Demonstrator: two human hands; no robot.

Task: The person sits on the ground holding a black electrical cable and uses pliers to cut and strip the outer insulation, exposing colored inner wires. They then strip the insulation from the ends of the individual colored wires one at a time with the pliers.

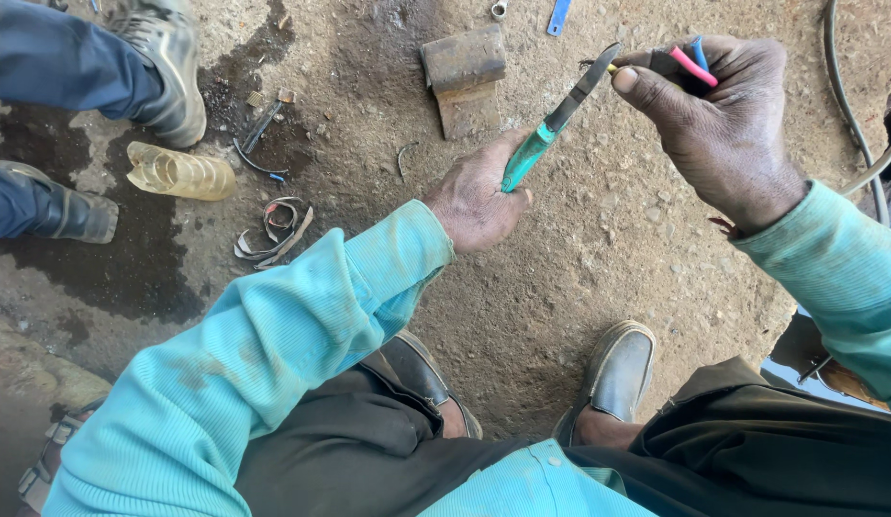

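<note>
wires: bundle (pixel 692 63) in pink, blue, black, held up at top right, a bare yellowish end poking out toward the pliers' tips
pliers: green-handled pliers (pixel 551 127), dark jaws angled up-right, tips touching that wire end
right hand: right hand (pixel 723 124) fist closed tight on the wires, thumb pressed on top
left hand: left hand (pixel 479 196) wrapped shut round the green handles, low centre
sleeves: turquoise, dirty, both arms
shoes: own worn shoes (pixel 613 378) bottom centre on the ground
metal block: rusty block (pixel 465 77) lying above the left hand, well apart
bottle: crushed clear yellowish plastic bottle (pixel 178 172) at left, no label visible
scraps: loop of strap (pixel 273 230) and wire bits just beside the bottle
other person: dark boots (pixel 168 67) and blue trousers, top left
hose: dark hose (pixel 852 115) curving along the right edge
ground: packed dirt (pixel 579 268), gritty, dark wet stain at left
</note>
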